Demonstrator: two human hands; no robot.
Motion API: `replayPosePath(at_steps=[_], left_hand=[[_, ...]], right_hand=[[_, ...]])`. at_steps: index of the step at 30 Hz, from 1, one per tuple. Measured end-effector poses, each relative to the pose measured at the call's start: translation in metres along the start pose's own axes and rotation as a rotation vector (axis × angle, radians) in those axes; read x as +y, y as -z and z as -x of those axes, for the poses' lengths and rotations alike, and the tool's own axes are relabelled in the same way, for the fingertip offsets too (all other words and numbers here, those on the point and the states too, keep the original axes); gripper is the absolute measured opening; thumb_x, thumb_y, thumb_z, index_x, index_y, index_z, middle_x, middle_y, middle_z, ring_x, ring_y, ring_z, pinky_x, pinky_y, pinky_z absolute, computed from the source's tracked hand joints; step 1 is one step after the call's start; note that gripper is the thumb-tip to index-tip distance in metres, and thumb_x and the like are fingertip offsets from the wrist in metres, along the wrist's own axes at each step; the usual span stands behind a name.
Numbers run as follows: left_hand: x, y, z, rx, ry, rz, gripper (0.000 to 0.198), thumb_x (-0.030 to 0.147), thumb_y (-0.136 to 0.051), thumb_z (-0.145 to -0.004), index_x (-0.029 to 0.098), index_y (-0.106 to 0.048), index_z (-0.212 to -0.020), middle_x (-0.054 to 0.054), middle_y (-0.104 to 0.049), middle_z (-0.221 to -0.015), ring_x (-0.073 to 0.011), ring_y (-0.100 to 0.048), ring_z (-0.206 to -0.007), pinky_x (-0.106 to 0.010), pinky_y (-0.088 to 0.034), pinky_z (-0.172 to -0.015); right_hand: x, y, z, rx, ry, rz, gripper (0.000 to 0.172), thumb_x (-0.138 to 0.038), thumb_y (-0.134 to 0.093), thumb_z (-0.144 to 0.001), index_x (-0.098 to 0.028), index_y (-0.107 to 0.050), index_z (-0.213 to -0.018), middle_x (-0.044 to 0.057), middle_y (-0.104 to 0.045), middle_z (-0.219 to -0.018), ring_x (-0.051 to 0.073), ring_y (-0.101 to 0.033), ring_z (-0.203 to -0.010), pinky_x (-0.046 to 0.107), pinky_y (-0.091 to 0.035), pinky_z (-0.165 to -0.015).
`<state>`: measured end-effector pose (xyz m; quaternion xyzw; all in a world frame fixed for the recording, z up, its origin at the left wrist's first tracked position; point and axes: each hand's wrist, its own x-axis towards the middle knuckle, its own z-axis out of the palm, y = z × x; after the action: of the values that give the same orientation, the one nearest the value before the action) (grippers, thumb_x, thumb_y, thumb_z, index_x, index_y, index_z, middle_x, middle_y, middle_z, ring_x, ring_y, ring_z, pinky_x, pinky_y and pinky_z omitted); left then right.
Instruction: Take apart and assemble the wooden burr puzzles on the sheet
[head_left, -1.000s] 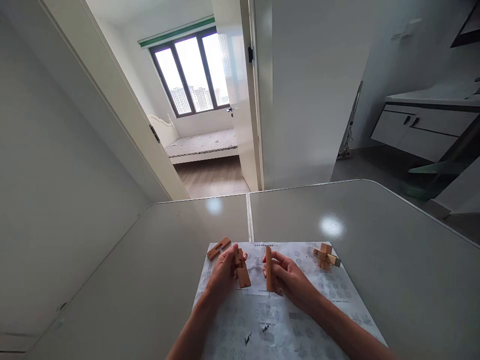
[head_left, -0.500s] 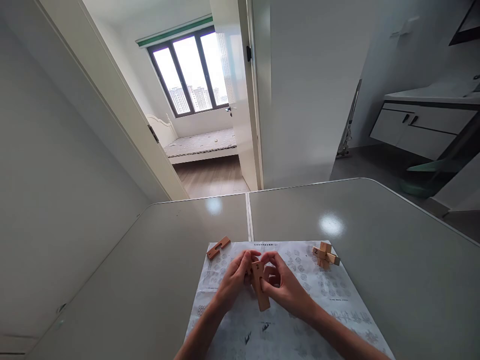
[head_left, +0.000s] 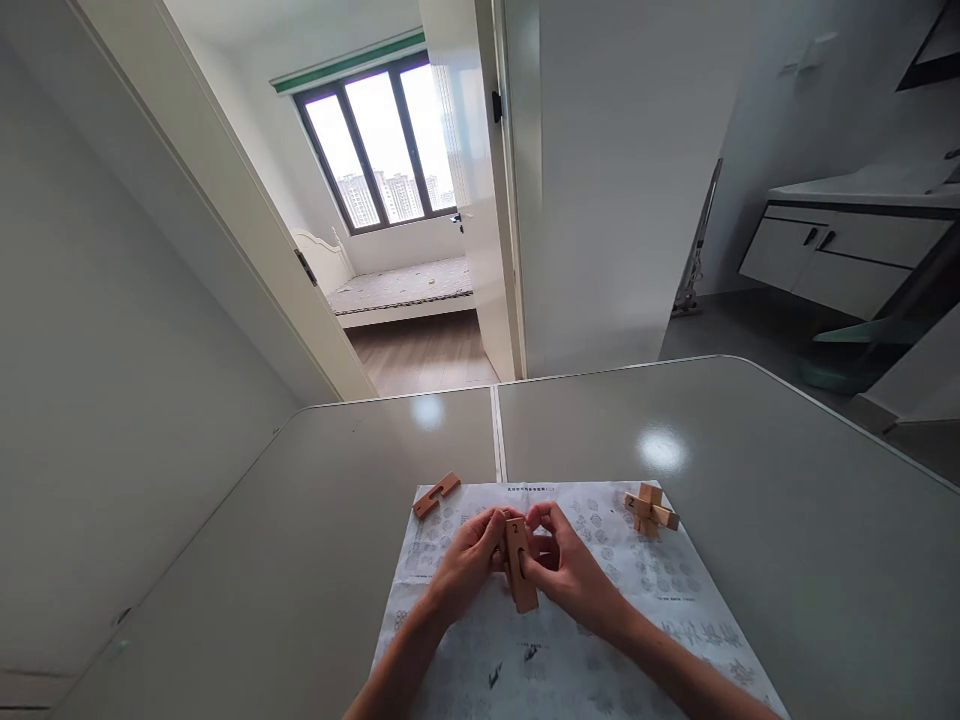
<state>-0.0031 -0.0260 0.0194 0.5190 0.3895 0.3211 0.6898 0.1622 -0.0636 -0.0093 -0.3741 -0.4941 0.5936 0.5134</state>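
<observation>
Between my two hands, above the printed paper sheet point(head_left: 450, 650), are wooden puzzle pieces; the front wooden puzzle piece point(head_left: 523, 585) bears a "2" near its top and has a notch in its side. My left hand point(head_left: 471, 560) is closed around the pieces from the left, its thumb by the top end. My right hand point(head_left: 562, 565) pinches the numbered piece from the right, thumb at the notch. Fingers hide part of what lies behind it. A loose notched wooden piece point(head_left: 427, 503) rests at the sheet's upper left corner.
An assembled wooden cross-shaped puzzle point(head_left: 649, 508), also marked "2", stands at the sheet's upper right. Beneath everything is a glossy grey table point(head_left: 600, 420) with a white seam point(head_left: 496, 430). Beyond its far edge are a door point(head_left: 472, 200) and a bed point(head_left: 405, 285).
The numbered piece has shifted slightly up in my hands, and its lower end stands a little higher. My left thumb has moved right, closer to its top. The other pieces have not moved.
</observation>
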Motion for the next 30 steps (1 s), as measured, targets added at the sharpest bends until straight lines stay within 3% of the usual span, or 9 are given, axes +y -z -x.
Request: replayPosePath(at_steps=[7, 14, 23, 27, 30], left_hand=[[0.001, 0.002, 0.000, -0.096, -0.012, -0.034, 0.052, 0.061, -0.057, -0.097, 0.016, -0.074, -0.116, -0.008, -0.073, -0.097, -0.0159, -0.060, -0.078, -0.022, -0.042, -0.063], [0.004, 0.003, 0.000, -0.146, -0.004, -0.064, 0.051, 0.062, -0.058, -0.096, 0.016, -0.077, -0.109, -0.005, -0.069, -0.087, -0.0135, -0.052, -0.068, -0.023, -0.035, -0.058], [0.008, 0.007, 0.001, -0.029, 0.019, -0.181, 0.049, 0.066, -0.054, -0.093, 0.024, -0.079, -0.099, -0.004, -0.071, -0.084, -0.0156, -0.050, -0.061, -0.027, -0.038, -0.058], [0.007, 0.013, -0.001, 0.012, 0.036, -0.109, 0.046, 0.065, -0.056, -0.093, 0.026, -0.080, -0.098, -0.004, -0.074, -0.085, -0.0179, -0.058, -0.065, -0.028, -0.044, -0.060], [0.007, 0.018, -0.002, 0.076, 0.057, -0.068, 0.047, 0.066, -0.056, -0.093, 0.025, -0.079, -0.099, -0.002, -0.071, -0.079, -0.0181, -0.058, -0.066, -0.028, -0.044, -0.059]], right_hand=[[0.001, 0.000, 0.000, 0.028, -0.004, -0.042, 0.041, -0.040, -0.076, -0.087, -0.029, -0.038, -0.099, -0.004, -0.057, -0.095, 0.013, -0.064, -0.070, 0.030, -0.059, -0.065], [-0.001, 0.002, -0.001, 0.014, -0.030, -0.040, 0.043, -0.046, -0.079, -0.083, -0.028, -0.042, -0.095, -0.005, -0.055, -0.085, 0.014, -0.062, -0.065, 0.028, -0.057, -0.061], [-0.003, 0.003, 0.000, -0.044, 0.004, -0.029, 0.040, -0.050, -0.073, -0.087, -0.029, -0.042, -0.098, -0.003, -0.055, -0.091, 0.014, -0.060, -0.066, 0.029, -0.054, -0.061], [-0.001, 0.004, -0.001, -0.064, 0.017, -0.033, 0.036, -0.048, -0.070, -0.090, -0.028, -0.042, -0.101, -0.004, -0.051, -0.093, 0.011, -0.053, -0.065, 0.023, -0.045, -0.057], [-0.001, 0.006, -0.001, -0.093, -0.012, 0.005, 0.028, -0.046, -0.064, -0.096, -0.026, -0.045, -0.099, -0.006, -0.047, -0.081, 0.010, -0.043, -0.059, 0.021, -0.035, -0.052]])
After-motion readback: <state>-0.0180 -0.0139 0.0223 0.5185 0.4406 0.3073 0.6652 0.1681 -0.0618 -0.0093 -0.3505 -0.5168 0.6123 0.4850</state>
